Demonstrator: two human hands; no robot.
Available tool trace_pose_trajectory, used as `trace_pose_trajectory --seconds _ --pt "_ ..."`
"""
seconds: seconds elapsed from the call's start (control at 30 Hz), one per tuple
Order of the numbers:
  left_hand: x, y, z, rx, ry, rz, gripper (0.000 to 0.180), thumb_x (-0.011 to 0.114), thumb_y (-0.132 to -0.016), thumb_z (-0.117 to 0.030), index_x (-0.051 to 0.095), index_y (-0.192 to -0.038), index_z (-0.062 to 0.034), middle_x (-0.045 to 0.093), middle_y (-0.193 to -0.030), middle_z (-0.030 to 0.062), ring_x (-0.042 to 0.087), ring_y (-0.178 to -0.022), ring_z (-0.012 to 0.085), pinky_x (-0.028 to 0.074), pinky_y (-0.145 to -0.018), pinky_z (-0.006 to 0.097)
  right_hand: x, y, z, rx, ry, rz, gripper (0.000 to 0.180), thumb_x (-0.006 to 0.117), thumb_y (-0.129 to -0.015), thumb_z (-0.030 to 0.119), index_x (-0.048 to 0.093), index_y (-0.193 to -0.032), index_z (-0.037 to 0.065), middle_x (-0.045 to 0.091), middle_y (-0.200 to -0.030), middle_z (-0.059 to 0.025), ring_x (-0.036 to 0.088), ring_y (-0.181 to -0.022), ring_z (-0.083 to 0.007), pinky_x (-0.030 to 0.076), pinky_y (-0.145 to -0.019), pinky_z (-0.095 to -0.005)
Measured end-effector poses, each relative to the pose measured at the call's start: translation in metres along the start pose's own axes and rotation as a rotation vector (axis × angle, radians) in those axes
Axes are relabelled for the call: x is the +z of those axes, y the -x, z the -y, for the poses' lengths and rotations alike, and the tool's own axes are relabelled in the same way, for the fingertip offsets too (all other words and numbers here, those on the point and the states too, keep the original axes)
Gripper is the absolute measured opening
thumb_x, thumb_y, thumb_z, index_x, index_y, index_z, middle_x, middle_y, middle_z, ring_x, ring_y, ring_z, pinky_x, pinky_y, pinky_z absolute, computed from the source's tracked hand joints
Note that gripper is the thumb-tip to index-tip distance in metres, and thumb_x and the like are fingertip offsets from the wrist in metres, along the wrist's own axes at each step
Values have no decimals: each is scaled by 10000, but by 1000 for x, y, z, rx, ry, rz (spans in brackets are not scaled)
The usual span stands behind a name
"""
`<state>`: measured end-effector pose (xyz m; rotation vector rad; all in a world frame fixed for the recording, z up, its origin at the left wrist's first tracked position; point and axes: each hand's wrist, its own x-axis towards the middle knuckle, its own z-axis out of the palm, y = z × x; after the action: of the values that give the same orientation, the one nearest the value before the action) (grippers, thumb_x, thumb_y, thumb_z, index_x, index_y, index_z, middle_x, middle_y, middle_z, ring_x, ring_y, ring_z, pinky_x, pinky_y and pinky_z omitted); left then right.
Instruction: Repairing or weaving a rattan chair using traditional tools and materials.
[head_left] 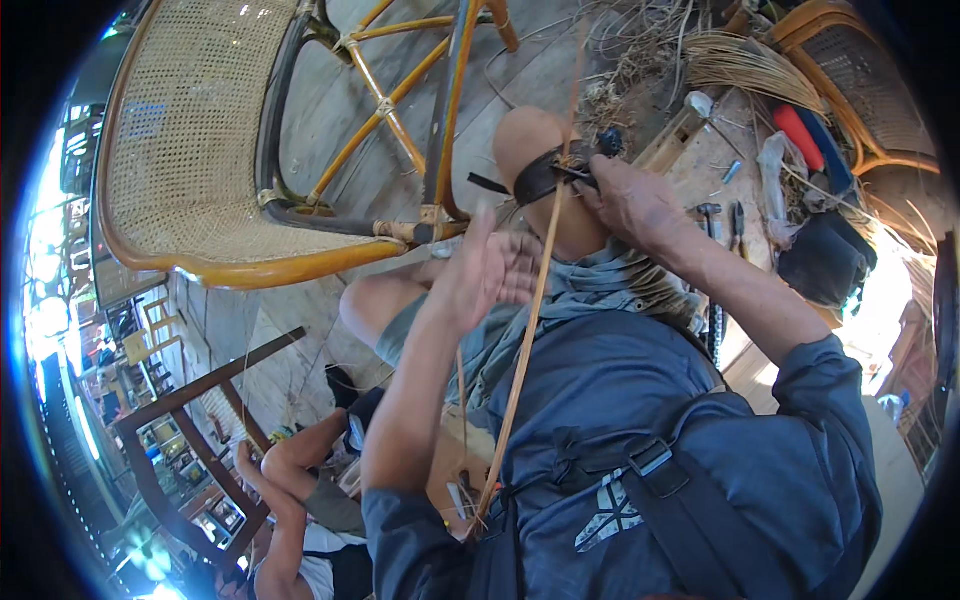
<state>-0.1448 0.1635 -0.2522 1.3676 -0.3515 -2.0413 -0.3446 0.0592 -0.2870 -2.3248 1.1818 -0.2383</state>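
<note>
Cane strip [530, 320] run over raised knee [530, 140], both hands working it.
R hand [630, 200] at black strap [540, 180] round knee, fingers pinching strip + small dark tool there. L hand [490, 270] just below, palm open, fingers spread, loosely beside strip. Strip runs down to lap. Rattan chair [200, 180] on plank floor at left; 2nd person [300, 500] sits lower left; hammer [708, 212] near R wrist.

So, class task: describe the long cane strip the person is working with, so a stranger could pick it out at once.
Start at the big woven-seat chair; right of it is the person's raised knee, wrapped in a black strap. The cane strip runs from there down to the lap, beside the left hand: single, long, taut, unlike the loose bundle behind.
</note>
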Motion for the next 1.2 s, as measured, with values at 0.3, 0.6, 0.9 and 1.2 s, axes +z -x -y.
trace_pose_trajectory --seconds 0.3,0.6,0.9,1.2 --pt "38 -55 -23 25 -389 -210 272 502 -880 -263 519 -741 -30 551 -595 50 579 -458 155 401 -350 232 -1 2 -2 135 23 67 249 477 -876 293 506 -908 48 612 -797 -198 606 -771 -362 483 -637 -431" --pt "17 39 44 75 -502 -268 232 454 -908 -202 495 -762 -26 414 -505 -10 367 -412 61 292 -391 208 -7 1 -6 150 -39 6 258 465 -879 296 503 -917 44 618 -812 -188 597 -790 -372 475 -686 -444" --pt "-21 232 142 73 -19 -542 167 493 -877 -143 535 -824 9 486 -555 34 452 -454 97 358 -422 228 1 13 -17 204 -197 -35 296 462 -887 295 495 -1001 24 588 -927 -226 553 -892 -407 450 -741 -448" --pt "14 125 62 487 -412 -459 128 494 -855 -63 546 -938 19 560 -686 48 533 -620 92 431 -557 230 25 125 -128 625 -15 29 276 473 -867 181 510 -1094 29 541 -1040 -233 544 -922 -380 446 -764 -403"
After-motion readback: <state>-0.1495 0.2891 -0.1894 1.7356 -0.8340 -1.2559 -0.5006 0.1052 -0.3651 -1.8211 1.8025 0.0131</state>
